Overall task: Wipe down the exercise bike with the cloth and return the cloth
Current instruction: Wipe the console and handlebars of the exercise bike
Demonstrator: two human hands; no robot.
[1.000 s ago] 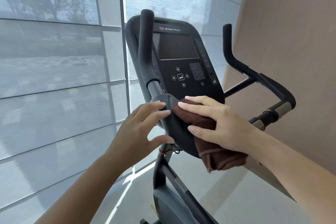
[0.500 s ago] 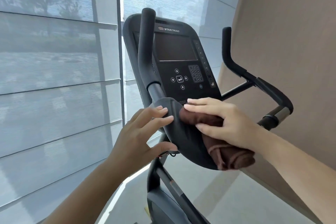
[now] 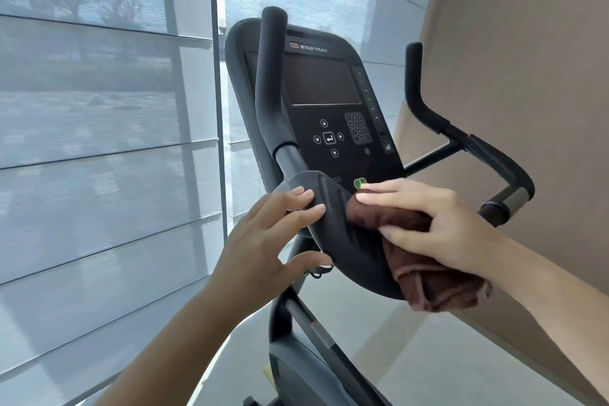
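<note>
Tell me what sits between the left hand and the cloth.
In the head view, only the bike's dark curved console lip separates the left hand from the brown cloth.

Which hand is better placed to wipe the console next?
The right hand. It already presses the brown cloth against the housing just below the console. The left hand holds no cloth, only steadying the housing's left edge.

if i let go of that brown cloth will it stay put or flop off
The brown cloth looks soft and floppy: its loose end droops below the right hand. It probably slides off the smooth, curved black housing once released, since only that hand seems to pin it. It likely weighs little.
</note>
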